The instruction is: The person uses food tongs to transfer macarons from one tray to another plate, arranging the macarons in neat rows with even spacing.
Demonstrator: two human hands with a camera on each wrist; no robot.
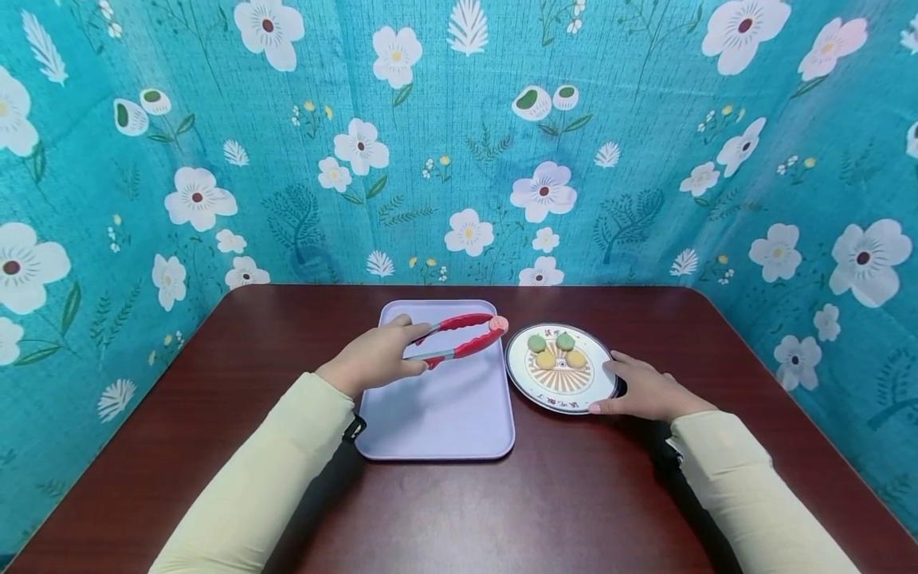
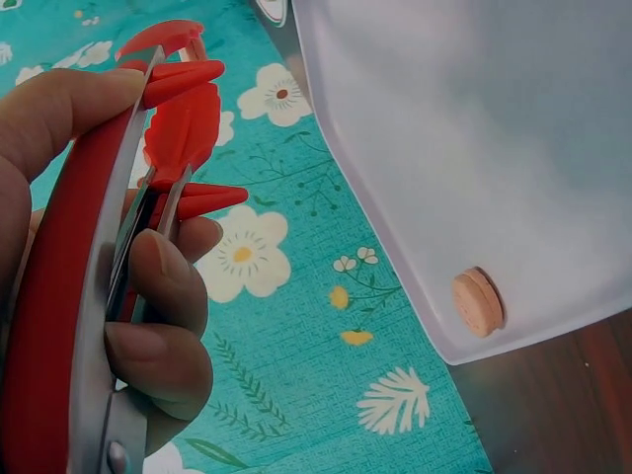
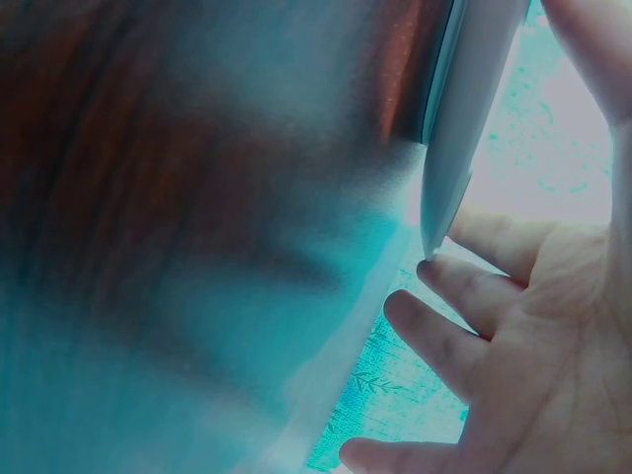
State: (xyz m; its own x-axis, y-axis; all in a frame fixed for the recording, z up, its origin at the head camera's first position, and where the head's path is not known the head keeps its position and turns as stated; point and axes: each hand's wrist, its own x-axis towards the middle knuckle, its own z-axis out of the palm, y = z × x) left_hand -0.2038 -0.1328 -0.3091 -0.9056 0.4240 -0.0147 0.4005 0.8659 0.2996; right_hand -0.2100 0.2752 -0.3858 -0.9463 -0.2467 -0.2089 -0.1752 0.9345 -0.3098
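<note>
My left hand (image 1: 383, 356) grips red-and-steel tongs (image 1: 450, 353) above the tray's right half. Between the tong tips sits a pink macaron (image 1: 498, 324). Beneath lies a pale lavender tray (image 1: 437, 426). Another pinkish macaron (image 2: 478, 302) rests in the tray's far-left corner in the left wrist view; my left hand hides it in the head view. My right hand (image 1: 649, 388) is at the right rim of a white patterned plate (image 1: 523, 379), thumb and fingers spread along the edge. Two green macarons (image 1: 565, 342) and two yellow macarons (image 1: 546, 360) are on that plate.
The tray and plate stand side by side on a dark brown table (image 1: 466, 518), a narrow strip of wood between them. A blue floral curtain (image 1: 445, 159) rises behind the table and along both sides.
</note>
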